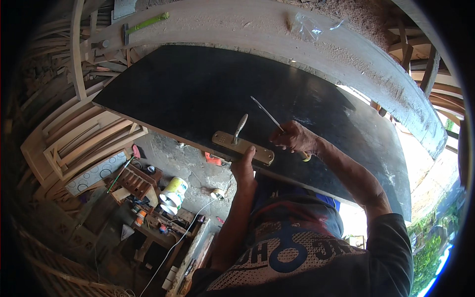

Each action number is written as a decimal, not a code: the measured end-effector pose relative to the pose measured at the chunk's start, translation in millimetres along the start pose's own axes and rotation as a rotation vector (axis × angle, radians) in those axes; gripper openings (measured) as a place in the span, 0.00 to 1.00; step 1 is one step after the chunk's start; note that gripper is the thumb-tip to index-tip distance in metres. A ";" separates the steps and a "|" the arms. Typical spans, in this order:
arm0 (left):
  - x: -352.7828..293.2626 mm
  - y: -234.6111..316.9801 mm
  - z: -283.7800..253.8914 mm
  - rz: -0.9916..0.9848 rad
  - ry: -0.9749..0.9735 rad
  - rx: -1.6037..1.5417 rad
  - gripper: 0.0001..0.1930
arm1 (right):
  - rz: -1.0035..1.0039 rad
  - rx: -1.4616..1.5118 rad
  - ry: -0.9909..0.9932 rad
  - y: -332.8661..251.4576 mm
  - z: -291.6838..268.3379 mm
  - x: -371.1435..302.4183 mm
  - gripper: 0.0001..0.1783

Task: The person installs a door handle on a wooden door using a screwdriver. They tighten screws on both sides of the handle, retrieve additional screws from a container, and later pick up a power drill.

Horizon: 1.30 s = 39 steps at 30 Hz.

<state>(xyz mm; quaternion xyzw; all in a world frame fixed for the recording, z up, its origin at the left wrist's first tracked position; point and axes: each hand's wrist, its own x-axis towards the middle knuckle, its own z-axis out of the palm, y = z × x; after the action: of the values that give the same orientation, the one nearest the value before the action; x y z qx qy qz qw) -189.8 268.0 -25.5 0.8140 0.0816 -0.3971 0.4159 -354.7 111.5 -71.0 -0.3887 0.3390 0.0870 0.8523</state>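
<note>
A brass door handle (240, 144), a long plate with a curved lever rising from it, rests at the near edge of a black tabletop or panel (198, 81). My left hand (243, 168) grips the plate near its right end, thumb on top and fingers hidden below the edge. In my right hand (295, 137) is a screwdriver (265, 113), its fingers wrapped round the handle. The shaft slants up and to the left, tip above the black surface and apart from the door handle. A yellowish handle end shows below that hand.
Behind the panel runs a long dusty plank (237, 24) bearing a green-handled hammer (148, 23) and a clear plastic bag (314, 27). Lower left are stacked wooden frames (89, 143), white-and-yellow buckets (173, 192), a cluttered bench and a white cable (180, 235).
</note>
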 end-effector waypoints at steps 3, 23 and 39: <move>-2.4 0.9 0.5 -0.012 0.003 -0.010 0.23 | 0.098 0.090 -0.041 2.5 5.8 -10.8 0.16; -0.5 -2.3 3.0 -0.018 0.010 -0.058 0.23 | 0.215 0.180 -0.030 2.9 29.9 -3.3 0.11; 4.2 -10.7 -2.2 -0.008 -0.028 -0.066 0.24 | 0.208 0.028 -0.051 2.1 27.4 0.6 0.13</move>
<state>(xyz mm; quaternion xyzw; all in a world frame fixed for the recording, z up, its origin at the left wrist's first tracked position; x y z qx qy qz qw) -190.7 275.6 -34.3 0.7939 0.0923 -0.4071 0.4422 -341.1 132.6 -59.8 -0.3370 0.3571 0.1799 0.8524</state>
